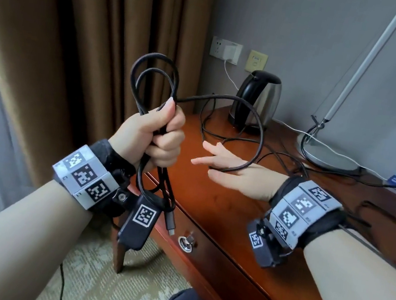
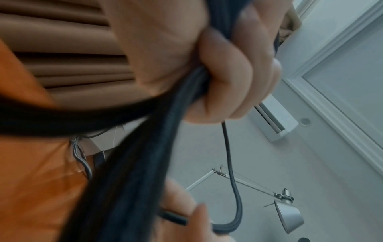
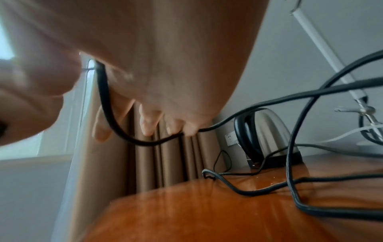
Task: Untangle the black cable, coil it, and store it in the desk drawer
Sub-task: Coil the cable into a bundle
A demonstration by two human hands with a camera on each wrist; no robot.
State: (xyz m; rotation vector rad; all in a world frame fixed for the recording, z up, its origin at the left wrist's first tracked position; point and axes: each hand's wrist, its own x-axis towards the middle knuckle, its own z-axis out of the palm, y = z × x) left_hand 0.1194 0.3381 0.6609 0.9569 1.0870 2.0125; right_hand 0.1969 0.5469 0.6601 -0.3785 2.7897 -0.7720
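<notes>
The black cable (image 1: 155, 82), thin and matte, is hanging in several long loops above the desk (image 1: 213, 178) edge, its metal plug dangling low. The left hand (image 1: 158, 132) is clenching the bundle in a fist. The right hand (image 1: 235, 171), fingers spread straight, is carrying one loop across its back. The drawer (image 1: 211, 264) is sitting closed.

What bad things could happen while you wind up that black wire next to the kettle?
The black cable loops out over the desk close to the kettle, so a hard pull might catch other thin cords lying there. The right hand has straight fingers with the strand merely draped across, so it could slip off. The drawer looks closed.
</notes>
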